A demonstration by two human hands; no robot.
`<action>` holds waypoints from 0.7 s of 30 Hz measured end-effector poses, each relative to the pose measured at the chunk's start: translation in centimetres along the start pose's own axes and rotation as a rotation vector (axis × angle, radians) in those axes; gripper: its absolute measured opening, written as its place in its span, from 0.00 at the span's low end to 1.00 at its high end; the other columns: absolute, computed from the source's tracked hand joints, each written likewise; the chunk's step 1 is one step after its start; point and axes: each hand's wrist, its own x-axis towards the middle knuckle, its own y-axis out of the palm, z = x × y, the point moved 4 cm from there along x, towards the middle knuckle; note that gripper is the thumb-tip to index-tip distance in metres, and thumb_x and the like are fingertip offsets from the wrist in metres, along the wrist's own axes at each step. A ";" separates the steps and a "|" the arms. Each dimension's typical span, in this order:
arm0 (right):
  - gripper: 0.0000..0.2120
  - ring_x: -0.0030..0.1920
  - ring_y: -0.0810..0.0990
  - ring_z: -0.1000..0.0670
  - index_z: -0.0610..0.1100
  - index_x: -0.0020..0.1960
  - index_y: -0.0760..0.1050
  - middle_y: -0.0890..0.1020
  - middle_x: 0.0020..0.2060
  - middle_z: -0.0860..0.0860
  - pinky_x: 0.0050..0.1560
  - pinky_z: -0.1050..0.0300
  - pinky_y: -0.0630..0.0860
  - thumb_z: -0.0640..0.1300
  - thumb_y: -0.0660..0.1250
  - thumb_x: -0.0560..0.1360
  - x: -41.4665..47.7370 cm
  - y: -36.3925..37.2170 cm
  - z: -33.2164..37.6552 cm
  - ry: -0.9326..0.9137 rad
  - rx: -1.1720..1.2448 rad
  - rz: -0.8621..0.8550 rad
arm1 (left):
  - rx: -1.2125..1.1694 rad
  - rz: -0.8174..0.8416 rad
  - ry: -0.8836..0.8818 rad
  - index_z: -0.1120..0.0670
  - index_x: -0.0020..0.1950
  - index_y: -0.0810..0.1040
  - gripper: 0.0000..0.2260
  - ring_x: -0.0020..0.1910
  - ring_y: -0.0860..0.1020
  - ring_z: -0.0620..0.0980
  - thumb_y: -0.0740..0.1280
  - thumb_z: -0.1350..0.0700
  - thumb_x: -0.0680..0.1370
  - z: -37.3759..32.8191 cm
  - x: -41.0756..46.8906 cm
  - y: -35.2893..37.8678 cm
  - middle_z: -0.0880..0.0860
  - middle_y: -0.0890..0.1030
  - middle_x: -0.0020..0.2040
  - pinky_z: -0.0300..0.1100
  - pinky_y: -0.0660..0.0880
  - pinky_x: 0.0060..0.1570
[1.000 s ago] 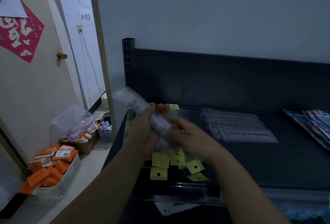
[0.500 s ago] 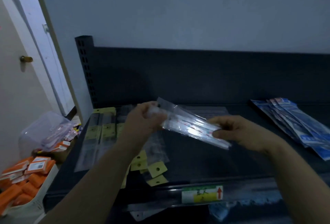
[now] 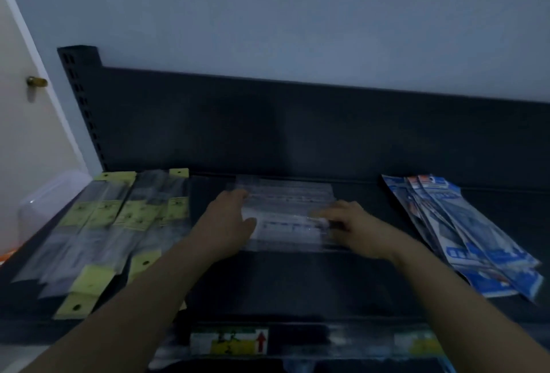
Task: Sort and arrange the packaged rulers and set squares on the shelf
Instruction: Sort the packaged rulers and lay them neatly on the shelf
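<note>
A stack of clear-packaged rulers lies crosswise in the middle of the dark shelf. My left hand rests on the stack's left end, fingers spread over the packets. My right hand lies on the right end, fingers bent onto the top packet; the image is blurred there. Clear packets with yellow header cards lie in rows on the shelf's left part. Blue-and-white packets are fanned out at the right.
The shelf's dark back panel rises behind the stacks, with a perforated upright at its left. A price-label strip runs along the front edge. Left of the shelf stand a clear plastic box and a door with a brass knob.
Both hands carried the clear ruler packet from mid-air down onto the middle stack and now press on it. The camera has swung right and down toward the shelf.
</note>
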 end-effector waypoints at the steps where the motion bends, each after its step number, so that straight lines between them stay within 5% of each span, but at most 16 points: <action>1: 0.23 0.65 0.63 0.51 0.58 0.70 0.68 0.69 0.62 0.59 0.70 0.55 0.60 0.40 0.63 0.78 -0.1 0.3 -0.4 -0.005 0.044 -0.020 | 0.091 0.011 0.024 0.53 0.76 0.58 0.27 0.71 0.62 0.54 0.62 0.48 0.80 -0.2 -0.1 0.5 0.54 0.61 0.74 0.42 0.60 0.67; 6: 0.33 0.76 0.44 0.52 0.56 0.77 0.50 0.50 0.76 0.56 0.77 0.52 0.47 0.55 0.62 0.78 -1.4 2.3 -1.5 0.051 0.114 0.018 | 0.431 0.186 0.084 0.44 0.78 0.45 0.27 0.77 0.43 0.54 0.50 0.42 0.82 -1.3 -1.5 4.7 0.50 0.44 0.79 0.57 0.45 0.74; 11: 0.34 0.74 0.30 0.56 0.57 0.77 0.38 0.31 0.74 0.57 0.74 0.58 0.38 0.62 0.53 0.79 -4.3 3.9 -1.6 0.090 0.094 0.108 | 0.452 0.321 0.001 0.43 0.77 0.35 0.27 0.76 0.33 0.52 0.44 0.41 0.82 -0.7 -4.0 6.2 0.48 0.32 0.77 0.57 0.37 0.74; 17: 0.32 0.72 0.27 0.57 0.58 0.76 0.35 0.28 0.72 0.57 0.71 0.61 0.34 0.62 0.49 0.79 -6.7 4.4 -1.6 0.053 0.030 0.143 | 0.442 0.423 -0.029 0.42 0.77 0.34 0.28 0.76 0.32 0.52 0.44 0.39 0.81 -1.1 -6.0 5.3 0.47 0.32 0.77 0.56 0.37 0.74; 21: 0.29 0.75 0.35 0.58 0.57 0.77 0.44 0.37 0.74 0.60 0.72 0.63 0.41 0.59 0.51 0.80 -6.2 2.9 -1.9 0.081 0.245 0.001 | 0.337 0.271 -0.059 0.48 0.79 0.49 0.33 0.78 0.45 0.53 0.41 0.32 0.78 -0.6 -5.1 4.1 0.51 0.45 0.79 0.53 0.47 0.75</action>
